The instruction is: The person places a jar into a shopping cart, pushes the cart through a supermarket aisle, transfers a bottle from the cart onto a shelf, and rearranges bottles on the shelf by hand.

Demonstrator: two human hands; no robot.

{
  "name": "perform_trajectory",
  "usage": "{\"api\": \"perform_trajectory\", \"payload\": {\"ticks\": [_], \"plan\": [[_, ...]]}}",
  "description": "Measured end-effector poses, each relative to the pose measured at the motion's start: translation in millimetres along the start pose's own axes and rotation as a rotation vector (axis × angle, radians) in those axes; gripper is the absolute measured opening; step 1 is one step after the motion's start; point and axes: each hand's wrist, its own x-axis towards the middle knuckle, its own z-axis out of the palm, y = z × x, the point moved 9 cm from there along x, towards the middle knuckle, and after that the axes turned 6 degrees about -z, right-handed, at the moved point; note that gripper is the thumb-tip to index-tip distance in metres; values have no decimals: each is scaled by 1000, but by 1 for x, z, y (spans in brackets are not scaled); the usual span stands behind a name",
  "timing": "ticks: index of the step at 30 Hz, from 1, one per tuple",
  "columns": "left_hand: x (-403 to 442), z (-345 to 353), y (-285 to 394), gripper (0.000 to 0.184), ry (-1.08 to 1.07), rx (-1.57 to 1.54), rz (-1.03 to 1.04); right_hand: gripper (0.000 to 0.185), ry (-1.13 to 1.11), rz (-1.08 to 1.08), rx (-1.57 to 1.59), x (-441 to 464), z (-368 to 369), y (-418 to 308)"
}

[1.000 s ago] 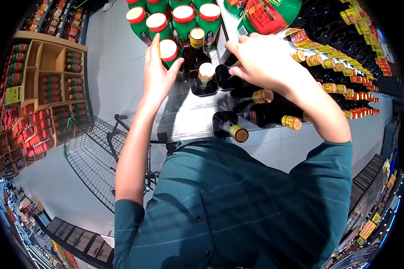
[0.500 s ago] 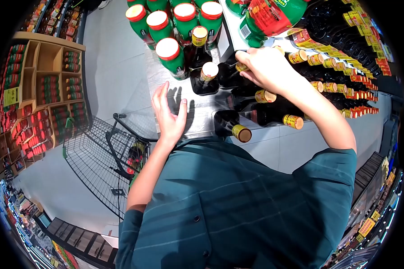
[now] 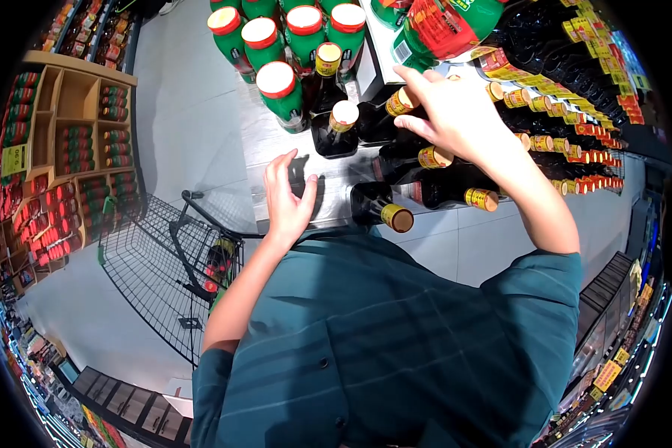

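Observation:
My left hand hovers with fingers apart over the grey shelf top, holding nothing. Above it stands a green jar with a red-rimmed white lid. My right hand has its thumb and fingers apart around the yellow neck of a dark bottle; a gap shows between them, and whether it touches the neck is unclear. Left of that bottle stands another dark bottle with a pale cap. A further dark bottle leans near the shelf's front edge.
More green jars stand at the top. Rows of dark bottles fill the right side, near a large green bottle. A wire shopping cart is at the lower left, below a wooden display rack.
My left hand has let go of the green jar and moved down, away from it. The right hand closed near the dark bottle's neck, then its fingers spread.

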Motion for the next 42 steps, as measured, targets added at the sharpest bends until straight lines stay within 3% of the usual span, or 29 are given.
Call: {"api": "perform_trajectory", "payload": {"ticks": [1, 2, 4, 5, 6, 10, 11, 18, 28, 34, 42], "plan": [[-3, 2, -1, 49, 14, 52, 49, 51, 59, -4, -13, -6, -15, 0], [-5, 10, -8, 49, -94, -5, -65, 55, 116, -11, -24, -12, -31, -2], [-16, 23, -15, 47, -312, -116, -297, 54, -95, 94, 158, -26, -35, -5], [-20, 28, -13, 47, -372, -94, -313, 54, -183, 88, 146, -32, -27, -11], [-25, 38, -17, 54, -410, -81, -208, 54, -270, 86, 134, -37, -20, -14], [-46, 71, -23, 82, -766, -107, -261, 39, -385, 3, 177, -55, 32, -15], [-49, 77, -23, 85, -809, -140, -254, 34, -259, 1, 205, -54, 22, -20], [-60, 108, -12, 100, -1035, -317, -259, 29, -341, 143, 150, -58, 31, -11], [-63, 124, -29, 108, -969, -420, -262, 27, -191, 140, 229, -66, 19, -11], [-62, 134, -30, 113, -981, -295, -185, 29, -73, 136, 246, -72, 22, -9], [-59, 136, 1, 109, -1076, -320, -210, 33, -97, 180, 251, -73, 22, -7]]}}
